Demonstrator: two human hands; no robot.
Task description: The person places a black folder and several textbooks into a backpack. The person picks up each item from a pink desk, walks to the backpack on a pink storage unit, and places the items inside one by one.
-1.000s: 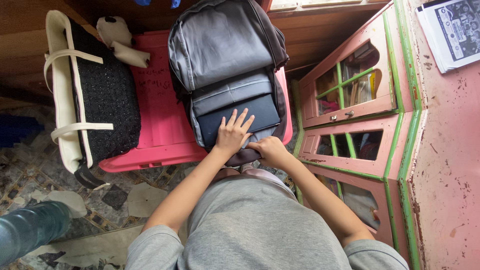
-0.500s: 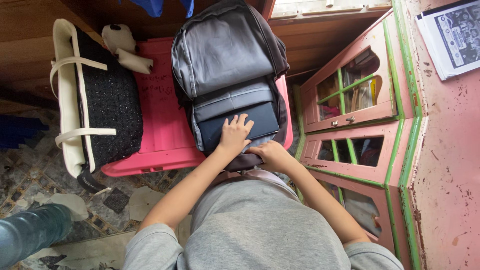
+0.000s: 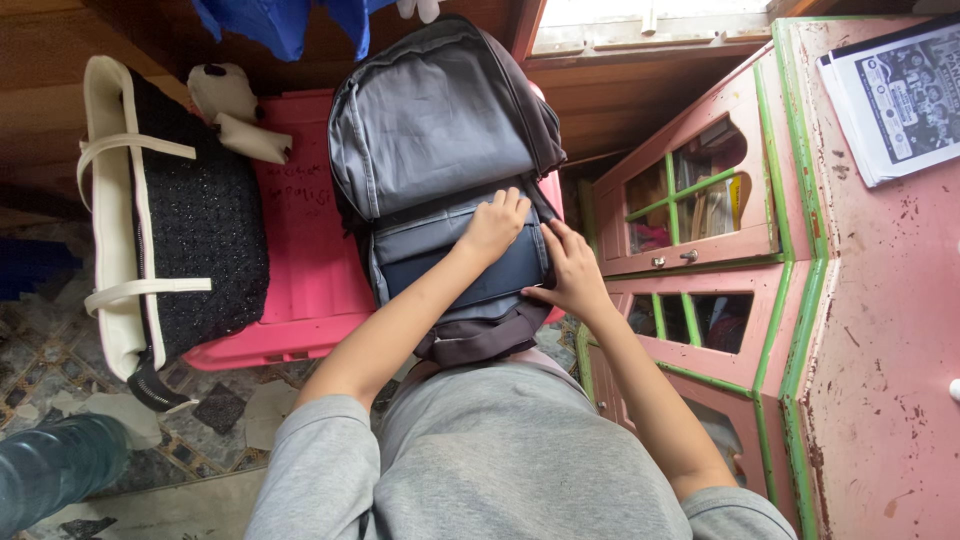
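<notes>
1. Reaching forward with a nearly straight arm, the left hand (image 3: 492, 226) is lying palm-down on the front pocket of the grey backpack (image 3: 440, 140), fingers spread flat, gripping nothing
2. The right hand (image 3: 570, 272) is coming in from the right with the elbow bent, fingers curled against the pocket's right edge; whether they are pinching a zip pull there is not possible to tell
3. The backpack is resting on a pink plastic chair (image 3: 300, 260), its lower end touching the person's lap
4. A black and cream tote bag (image 3: 180, 220) is lying on the chair, just left of the backpack
5. A pink cabinet with green trim (image 3: 800, 250) is standing on the right
</notes>
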